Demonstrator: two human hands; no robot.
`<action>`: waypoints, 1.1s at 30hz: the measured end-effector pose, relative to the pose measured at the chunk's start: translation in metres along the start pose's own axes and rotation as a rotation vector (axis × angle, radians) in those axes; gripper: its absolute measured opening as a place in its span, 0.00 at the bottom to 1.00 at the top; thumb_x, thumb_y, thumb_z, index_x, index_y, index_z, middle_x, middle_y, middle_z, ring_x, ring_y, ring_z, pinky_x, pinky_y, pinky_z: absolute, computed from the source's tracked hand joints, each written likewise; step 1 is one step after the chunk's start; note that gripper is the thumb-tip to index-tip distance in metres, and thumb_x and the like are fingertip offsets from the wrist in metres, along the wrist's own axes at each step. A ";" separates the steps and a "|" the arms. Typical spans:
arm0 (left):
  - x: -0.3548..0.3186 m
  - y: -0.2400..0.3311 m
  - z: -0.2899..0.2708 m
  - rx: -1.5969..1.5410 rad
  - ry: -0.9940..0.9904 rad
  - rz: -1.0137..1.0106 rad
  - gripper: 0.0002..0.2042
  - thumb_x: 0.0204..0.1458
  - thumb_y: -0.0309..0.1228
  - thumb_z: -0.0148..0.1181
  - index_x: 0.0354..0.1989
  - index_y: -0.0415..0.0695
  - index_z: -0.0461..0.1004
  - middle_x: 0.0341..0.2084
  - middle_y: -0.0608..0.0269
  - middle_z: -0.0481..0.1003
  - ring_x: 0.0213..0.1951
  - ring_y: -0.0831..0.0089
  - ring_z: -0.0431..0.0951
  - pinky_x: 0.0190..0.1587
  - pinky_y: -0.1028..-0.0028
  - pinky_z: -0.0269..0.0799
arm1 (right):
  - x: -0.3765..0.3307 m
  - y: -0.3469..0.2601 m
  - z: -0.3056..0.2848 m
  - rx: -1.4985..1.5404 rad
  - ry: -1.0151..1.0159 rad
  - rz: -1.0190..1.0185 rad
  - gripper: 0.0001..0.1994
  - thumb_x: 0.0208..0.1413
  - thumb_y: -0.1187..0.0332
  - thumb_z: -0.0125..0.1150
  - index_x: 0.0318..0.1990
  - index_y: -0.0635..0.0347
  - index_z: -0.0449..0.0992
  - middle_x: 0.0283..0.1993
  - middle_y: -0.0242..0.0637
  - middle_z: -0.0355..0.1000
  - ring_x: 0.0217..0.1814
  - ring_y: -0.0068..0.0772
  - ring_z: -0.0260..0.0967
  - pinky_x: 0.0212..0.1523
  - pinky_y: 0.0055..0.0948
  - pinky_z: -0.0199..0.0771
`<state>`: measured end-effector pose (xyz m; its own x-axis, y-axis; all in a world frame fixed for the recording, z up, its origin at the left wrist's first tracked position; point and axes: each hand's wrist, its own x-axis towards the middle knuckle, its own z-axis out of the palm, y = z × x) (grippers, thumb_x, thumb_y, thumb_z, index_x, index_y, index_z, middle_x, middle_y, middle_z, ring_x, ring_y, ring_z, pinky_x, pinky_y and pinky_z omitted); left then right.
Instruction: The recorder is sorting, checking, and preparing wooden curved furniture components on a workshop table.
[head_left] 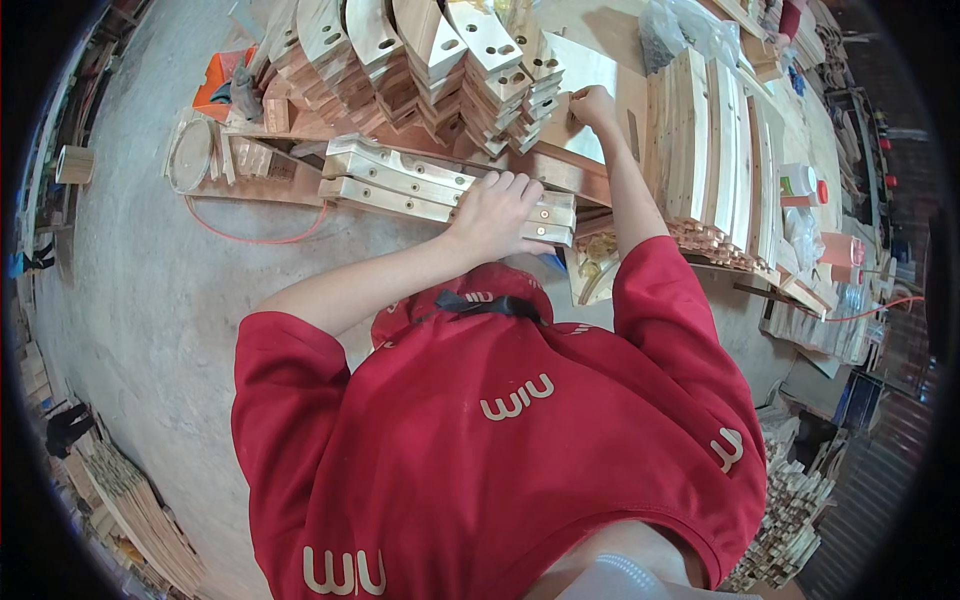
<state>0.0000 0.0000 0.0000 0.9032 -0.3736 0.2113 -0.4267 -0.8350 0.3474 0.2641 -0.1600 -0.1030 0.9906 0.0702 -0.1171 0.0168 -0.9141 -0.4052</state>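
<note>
Red shirt (500,440) below; left hand (497,213) grips stacked wooden pieces (400,185), right hand (592,105) pinches a drilled block (540,100) beyond.

Bare wood and rough concrete

The drilled wooden pieces (440,190) under the left hand (495,215) are pale, smooth, unfinished wood; the floor (140,300) looks matt, rough concrete; the shirt (500,440) is red cloth.

— Counting hands: two, left hand (497,212) and right hand (592,105).
— Showing under the left hand: two long drilled wooden pieces (400,185), stacked.
— Leaning behind: about six rows of curved drilled wooden parts (430,60).
— Showing also: one orange hose (250,238), one round clear lid (190,155), one white bottle (800,180).
</note>
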 end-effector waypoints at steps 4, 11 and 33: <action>0.001 0.001 0.005 -0.004 0.064 0.015 0.34 0.31 0.60 0.59 0.33 0.40 0.66 0.29 0.58 0.67 0.34 0.65 0.68 0.39 0.71 0.62 | -0.008 0.006 -0.017 0.088 -0.013 -0.001 0.11 0.35 0.69 0.61 0.28 0.64 0.78 0.24 0.41 0.74 0.27 0.31 0.74 0.30 0.27 0.73; 0.000 0.000 0.009 0.020 0.120 0.033 0.33 0.29 0.61 0.59 0.33 0.42 0.65 0.26 0.62 0.66 0.32 0.69 0.67 0.36 0.74 0.61 | -0.080 -0.028 -0.092 0.600 -0.197 -0.063 0.12 0.43 0.75 0.61 0.36 0.70 0.72 0.28 0.41 0.74 0.30 0.25 0.72 0.31 0.20 0.73; 0.003 0.016 0.011 -0.177 -0.247 -0.070 0.44 0.35 0.61 0.57 0.57 0.42 0.56 0.55 0.46 0.57 0.58 0.51 0.54 0.59 0.56 0.47 | -0.205 -0.145 -0.100 0.366 -0.529 -0.477 0.09 0.42 0.74 0.64 0.31 0.68 0.74 0.24 0.34 0.72 0.27 0.18 0.68 0.30 0.18 0.69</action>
<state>-0.0039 -0.0191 -0.0041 0.9057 -0.4221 -0.0395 -0.3447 -0.7872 0.5113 0.0718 -0.0820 0.0709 0.6907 0.6846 -0.2328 0.2864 -0.5546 -0.7813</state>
